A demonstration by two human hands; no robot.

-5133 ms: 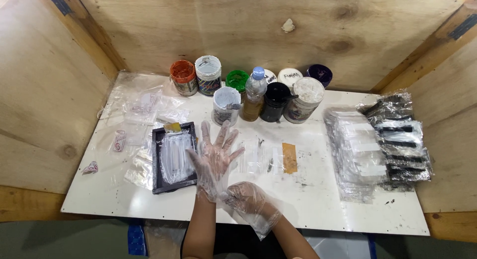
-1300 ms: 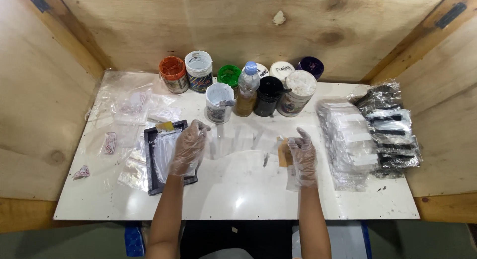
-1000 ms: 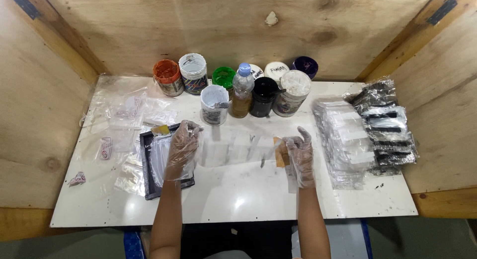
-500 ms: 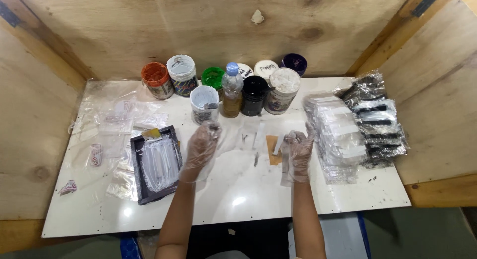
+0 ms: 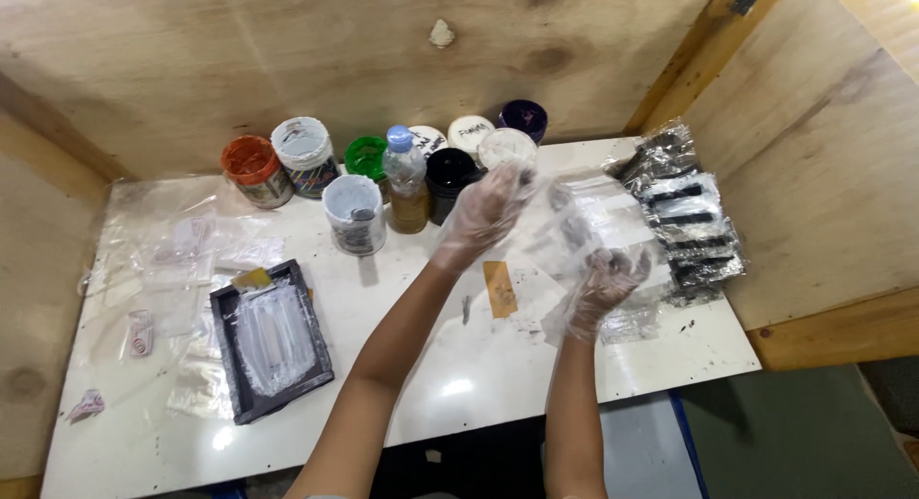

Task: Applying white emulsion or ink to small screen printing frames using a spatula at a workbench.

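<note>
Two bare forearms with no sleeves, watch or jewellery showing. The left hand point(image 5: 483, 212) wears a thin, clear, loose-fitting disposable plastic glove, crinkled and baggy at the wrist. The right hand point(image 5: 605, 281) wears a matching clear plastic glove, its open cuff flaring loosely over the lower forearm.

Paint jars point(image 5: 304, 156), a bottle point(image 5: 407, 178) and a black tray point(image 5: 272, 338).
</note>
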